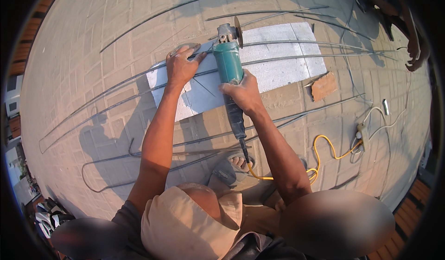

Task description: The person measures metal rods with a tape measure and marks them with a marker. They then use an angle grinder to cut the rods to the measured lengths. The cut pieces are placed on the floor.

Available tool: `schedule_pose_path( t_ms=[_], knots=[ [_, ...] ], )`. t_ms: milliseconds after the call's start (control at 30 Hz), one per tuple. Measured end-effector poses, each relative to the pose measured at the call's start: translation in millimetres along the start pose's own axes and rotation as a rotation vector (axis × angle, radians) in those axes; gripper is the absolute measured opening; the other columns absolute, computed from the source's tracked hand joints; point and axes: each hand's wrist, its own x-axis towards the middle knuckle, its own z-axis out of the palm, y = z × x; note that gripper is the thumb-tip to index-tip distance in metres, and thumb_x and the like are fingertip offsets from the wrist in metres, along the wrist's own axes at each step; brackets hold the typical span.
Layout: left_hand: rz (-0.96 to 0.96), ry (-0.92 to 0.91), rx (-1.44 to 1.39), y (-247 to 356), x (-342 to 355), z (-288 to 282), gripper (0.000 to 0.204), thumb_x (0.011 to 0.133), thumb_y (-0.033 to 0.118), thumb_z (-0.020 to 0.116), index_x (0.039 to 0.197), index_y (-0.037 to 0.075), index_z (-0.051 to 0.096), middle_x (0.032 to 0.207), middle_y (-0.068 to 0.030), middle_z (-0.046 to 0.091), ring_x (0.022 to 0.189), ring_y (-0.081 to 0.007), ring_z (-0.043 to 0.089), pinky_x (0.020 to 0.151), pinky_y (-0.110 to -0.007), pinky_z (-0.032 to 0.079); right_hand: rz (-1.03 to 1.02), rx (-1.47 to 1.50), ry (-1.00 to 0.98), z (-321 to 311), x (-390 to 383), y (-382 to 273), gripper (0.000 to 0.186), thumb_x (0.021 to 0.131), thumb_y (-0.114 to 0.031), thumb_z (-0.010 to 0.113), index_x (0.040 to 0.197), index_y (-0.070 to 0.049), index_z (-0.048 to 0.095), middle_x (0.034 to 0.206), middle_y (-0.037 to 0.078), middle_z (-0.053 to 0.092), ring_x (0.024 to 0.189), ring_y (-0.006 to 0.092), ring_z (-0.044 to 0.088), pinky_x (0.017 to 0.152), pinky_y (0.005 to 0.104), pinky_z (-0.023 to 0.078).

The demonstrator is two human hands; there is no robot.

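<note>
My right hand [243, 93] is wrapped round the body of a teal and black angle grinder [227, 65]. The grinder's thin cutting disc [238, 32] stands on edge at its far end, close to the upper steel rod [278, 42]; I cannot tell whether they touch. With its fingers over that upper rod and its thumb apart, my left hand [182, 66] grips the rod just left of the grinder. A second steel rod [273, 59] runs nearer to me, passing under the grinder. Both rods lie across a pale board [292, 72] on the paving.
Several loose rods [157, 21] lie beyond the board and others [194, 141] between it and my feet. The grinder's yellow cord [320, 144] leads right to a socket block [362, 137]. A cardboard piece [323, 86] touches the board's edge. Another person's hand [417, 56] hangs at the far right.
</note>
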Motion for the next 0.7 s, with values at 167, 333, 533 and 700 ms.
schedule_pose_path(
  t_ms=[167, 333, 533, 700],
  knots=[
    [0.037, 0.012, -0.033, 7, 0, -5, 0.043, 0.089, 0.047, 0.072, 0.117, 0.015, 0.077, 0.116, -0.0083, 0.073, 0.109, -0.0318, 0.067, 0.101, -0.043, 0.045, -0.025, -0.008, 0.011, -1, -1, 3, 0.055, 0.069, -0.020, 0.081, 0.111, 0.010, 0.061, 0.095, 0.018, 0.070, 0.086, 0.0246, 0.069, 0.079, 0.0355, 0.055],
    [0.057, 0.031, -0.023, 8, -1, -5, 0.044, 0.089, 0.048, 0.072, 0.117, 0.014, 0.077, 0.117, -0.0098, 0.073, 0.108, -0.0346, 0.067, 0.099, -0.042, 0.048, -0.019, 0.031, -0.007, 0, 0, 3, 0.054, 0.069, -0.019, 0.081, 0.110, 0.010, 0.061, 0.093, 0.017, 0.070, 0.084, 0.0237, 0.068, 0.078, 0.0353, 0.055],
    [0.040, 0.062, 0.019, -1, -1, 4, 0.045, 0.088, 0.050, 0.072, 0.117, 0.016, 0.078, 0.120, -0.0098, 0.073, 0.111, -0.0324, 0.067, 0.103, -0.043, 0.044, -0.004, 0.048, -0.011, 1, -1, 5, 0.053, 0.069, -0.018, 0.081, 0.110, 0.010, 0.061, 0.091, 0.016, 0.069, 0.081, 0.0228, 0.067, 0.075, 0.0350, 0.054],
    [-0.008, 0.015, -0.013, 3, -1, 3, 0.046, 0.088, 0.053, 0.071, 0.117, 0.018, 0.078, 0.121, -0.0081, 0.073, 0.115, -0.0264, 0.066, 0.109, -0.045, 0.036, 0.001, 0.068, -0.014, 0, -3, 7, 0.052, 0.069, -0.017, 0.081, 0.109, 0.009, 0.061, 0.090, 0.015, 0.068, 0.079, 0.0217, 0.066, 0.074, 0.0348, 0.054]
  ],
)
